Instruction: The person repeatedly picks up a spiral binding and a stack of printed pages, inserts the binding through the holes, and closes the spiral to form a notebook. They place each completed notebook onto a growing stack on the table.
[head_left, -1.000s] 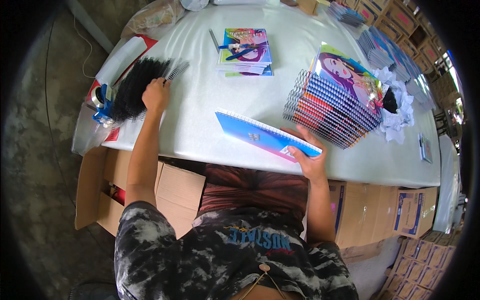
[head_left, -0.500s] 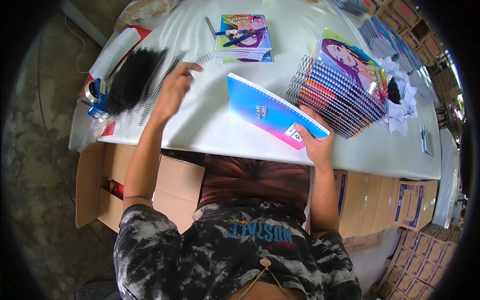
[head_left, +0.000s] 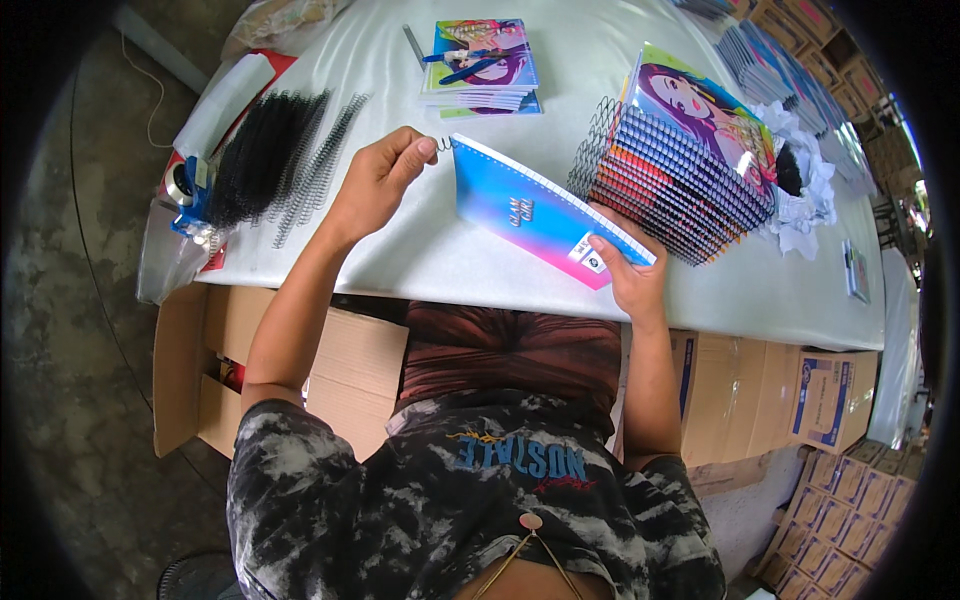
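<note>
My right hand grips the lower right corner of a notebook with a blue-to-pink cover, thumb on the cover and fingers behind. A row of punched holes runs along its upper edge. Closed in a pinch, my left hand holds a dark wire spiral coil at the notebook's upper left corner. Only a short piece of the coil shows between hand and notebook; whether it has entered a hole I cannot tell. To the left lies a heap of loose black spiral coils.
Spiral-bound notebooks are stacked at right beside crumpled white paper. Farther back, a notebook pile carries pens. A blue tape dispenser sits at the left edge. Cardboard boxes stand below the table.
My left hand has moved right, from near the loose coils to the notebook's upper left corner, bringing the coil with it. My right hand still holds the notebook in nearly the same place.
</note>
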